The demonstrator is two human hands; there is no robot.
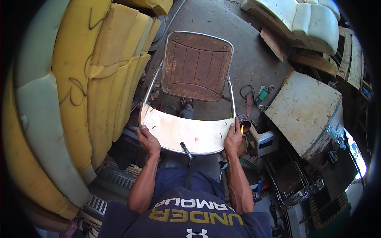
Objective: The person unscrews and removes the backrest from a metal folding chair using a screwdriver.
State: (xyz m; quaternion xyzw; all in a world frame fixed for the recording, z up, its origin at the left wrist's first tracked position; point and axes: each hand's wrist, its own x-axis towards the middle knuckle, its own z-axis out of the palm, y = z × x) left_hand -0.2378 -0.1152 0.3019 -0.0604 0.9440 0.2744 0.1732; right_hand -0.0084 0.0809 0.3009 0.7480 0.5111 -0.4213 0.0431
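Observation:
In front of me is a metal-framed chair [233, 93] with a rusty brown panel [197, 65] on its far part. A pale, curved board [178, 129] lies against the near end of the frame, with several short dark pins or screws on its face. My left hand [149, 141] is closed round the board's left end. At the right end my right hand [233, 139] grips the board and frame edge; a small yellow object shows beside its fingers. A black and silver clip-like piece [185, 150] overlaps the board's near edge, above a dark strap.
Tall yellow foam pads [75, 83] stand along the left. A worn pale box [305, 113] is at the right, with a green power tool [263, 93] and cable on the floor beside it. White padded seating [313, 23] stands far right. One foot [186, 104] shows below the chair.

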